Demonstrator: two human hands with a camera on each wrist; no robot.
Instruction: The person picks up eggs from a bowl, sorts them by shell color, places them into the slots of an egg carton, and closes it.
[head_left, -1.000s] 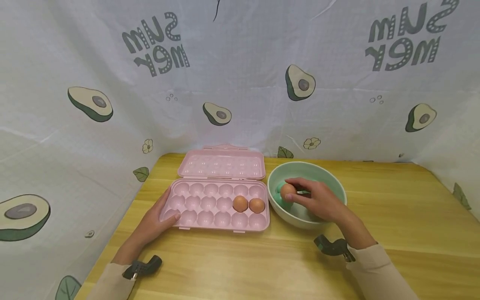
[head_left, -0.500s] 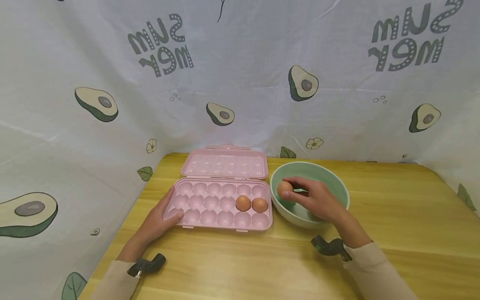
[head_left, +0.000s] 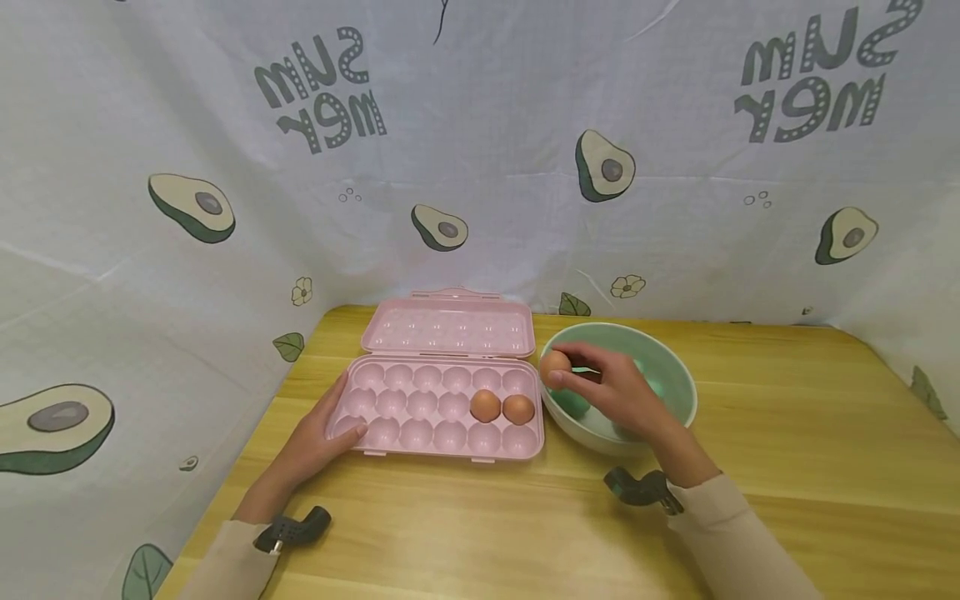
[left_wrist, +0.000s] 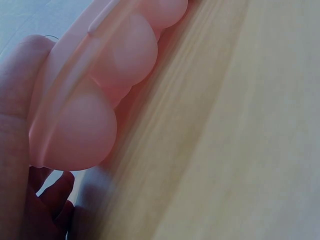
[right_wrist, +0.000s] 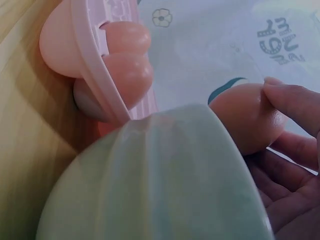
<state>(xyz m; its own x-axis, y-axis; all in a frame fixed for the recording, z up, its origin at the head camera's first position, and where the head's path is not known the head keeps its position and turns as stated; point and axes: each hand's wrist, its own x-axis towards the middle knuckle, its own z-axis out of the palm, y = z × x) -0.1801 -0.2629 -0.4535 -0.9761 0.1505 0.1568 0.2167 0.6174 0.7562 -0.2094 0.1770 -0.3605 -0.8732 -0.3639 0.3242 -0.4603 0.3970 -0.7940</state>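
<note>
My right hand (head_left: 617, 386) pinches a brown egg (head_left: 555, 369) between thumb and fingers, over the left rim of a pale green bowl (head_left: 678, 392). In the right wrist view that egg (right_wrist: 245, 117) shows just past the bowl's wall (right_wrist: 170, 180). My left hand (head_left: 315, 437) grips the left end of a pink egg carton (head_left: 450, 404), thumb over its near corner. The left wrist view has the thumb (left_wrist: 15, 100) along the carton's rim, with other fingers lower down. Two brown eggs, one here (head_left: 485, 406) and one here (head_left: 518, 409), sit in the middle row's right end.
The carton's lid (head_left: 450, 327) lies open at the back. Inside the bowl is something green (head_left: 573, 402), partly covered by my right hand. Behind the wooden table (head_left: 450, 525) hangs a white cloth (head_left: 510, 167) printed with avocados.
My right hand has lifted the egg from inside the bowl and carried it left to the rim. The left hand stays on the carton. The head view shifted slightly.
</note>
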